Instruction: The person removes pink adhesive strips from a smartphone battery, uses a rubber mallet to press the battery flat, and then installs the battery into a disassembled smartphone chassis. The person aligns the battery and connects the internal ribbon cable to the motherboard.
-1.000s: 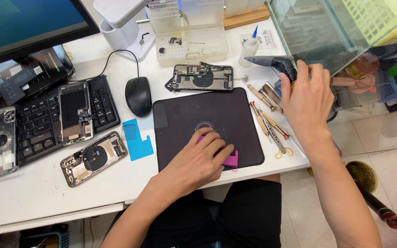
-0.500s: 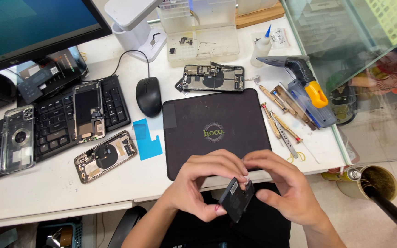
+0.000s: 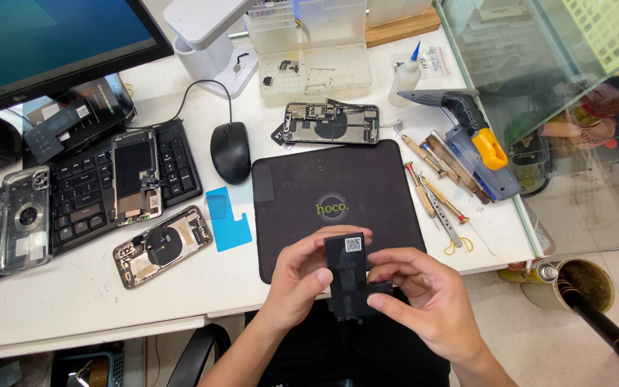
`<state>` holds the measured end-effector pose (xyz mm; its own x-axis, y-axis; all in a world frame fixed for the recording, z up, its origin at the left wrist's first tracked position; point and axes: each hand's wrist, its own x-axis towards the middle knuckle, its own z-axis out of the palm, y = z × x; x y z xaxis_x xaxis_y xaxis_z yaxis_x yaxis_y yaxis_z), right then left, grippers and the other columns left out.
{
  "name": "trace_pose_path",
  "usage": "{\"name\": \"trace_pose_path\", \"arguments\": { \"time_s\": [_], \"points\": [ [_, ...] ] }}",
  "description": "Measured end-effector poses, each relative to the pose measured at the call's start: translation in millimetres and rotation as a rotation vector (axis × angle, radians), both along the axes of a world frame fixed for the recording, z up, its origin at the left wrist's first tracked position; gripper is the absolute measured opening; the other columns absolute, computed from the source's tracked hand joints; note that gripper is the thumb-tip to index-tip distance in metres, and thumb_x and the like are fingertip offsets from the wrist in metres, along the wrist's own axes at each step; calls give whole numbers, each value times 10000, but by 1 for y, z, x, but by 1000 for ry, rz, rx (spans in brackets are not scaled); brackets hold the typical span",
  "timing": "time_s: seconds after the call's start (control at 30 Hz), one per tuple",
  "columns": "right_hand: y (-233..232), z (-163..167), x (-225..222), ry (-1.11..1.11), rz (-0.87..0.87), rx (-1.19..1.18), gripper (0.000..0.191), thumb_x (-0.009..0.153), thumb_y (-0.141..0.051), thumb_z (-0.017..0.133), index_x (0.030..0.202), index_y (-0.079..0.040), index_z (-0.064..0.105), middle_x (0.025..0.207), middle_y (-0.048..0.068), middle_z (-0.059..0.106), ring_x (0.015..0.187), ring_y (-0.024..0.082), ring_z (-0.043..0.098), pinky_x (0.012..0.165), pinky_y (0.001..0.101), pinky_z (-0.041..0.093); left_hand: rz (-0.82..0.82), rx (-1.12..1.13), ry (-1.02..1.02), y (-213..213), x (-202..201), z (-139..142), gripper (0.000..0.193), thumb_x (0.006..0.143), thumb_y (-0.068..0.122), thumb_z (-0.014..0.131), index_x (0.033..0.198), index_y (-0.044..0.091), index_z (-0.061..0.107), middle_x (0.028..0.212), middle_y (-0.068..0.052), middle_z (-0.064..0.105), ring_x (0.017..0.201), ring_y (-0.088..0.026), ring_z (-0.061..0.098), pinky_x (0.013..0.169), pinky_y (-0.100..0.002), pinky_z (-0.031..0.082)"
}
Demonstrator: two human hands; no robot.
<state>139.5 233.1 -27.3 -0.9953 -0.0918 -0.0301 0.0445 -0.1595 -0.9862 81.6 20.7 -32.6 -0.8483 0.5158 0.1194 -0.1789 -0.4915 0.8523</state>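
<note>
Two hands share one part: we hold the black battery [image 3: 350, 276] upright-ish over the near edge of the dark work mat [image 3: 302, 186], roughly above our lap. Our left hand [image 3: 301, 276] pinches its left edge w/ thumb and fingers closed on it; our right hand [image 3: 418, 295] grips the lower right corner, fingertips [image 3: 377, 301] pressing the face. Both grips are narrow and firmly on the battery (no slack visible).

To handle it well, we'd judge: keep pressure on the edges, not the flat middle, avoid bending the cell, and keep it clear of the metal tools. Those lie to the right of the mat, i.e. the screwdrivers [image 3: 435, 193] and the grey-and-yellow electric driver [image 3: 478, 147].

Behind the mat lies an opened phone chassis [image 3: 331, 123]; a second opened phone back [image 3: 161, 246] sits left of the blue adhesive sheet [image 3: 227, 228]. A third opened phone [image 3: 136, 177] rests on the keyboard [image 3: 80, 197], beside the black mouse [image 3: 231, 151]. Whether the battery's underside has tape on it, we can't tell.
</note>
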Motion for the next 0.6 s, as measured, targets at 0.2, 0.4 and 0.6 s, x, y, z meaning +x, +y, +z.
{"name": "trace_pose_path", "arguments": {
  "time_s": [0.2,0.4,0.6],
  "points": [
    [-11,13,-1,458,-162,404,441,793,63,800,1209,44,655,989,106,749,905,162,742,832,267,606,207,-266,249,-4,16,-2,219,883,33,807,1096,12,757,1082,-105,758,1083,-212,726,979,-387,573],
    [-12,7,-2,412,-81,238,367,821,77,791,1173,58,686,1011,130,754,946,196,738,875,301,596,362,-331,361,-9,27,-1,171,852,-26,814,1017,10,786,991,-95,778,982,-193,736,918,-350,570],
    [-9,-8,0,-40,-16,-39,346,812,48,763,1151,76,697,1053,132,751,988,176,723,888,315,585,311,-299,-143,-3,31,7,173,837,-33,785,1007,-49,762,925,-123,775,830,-144,732,738,-291,603]
  ]
}}
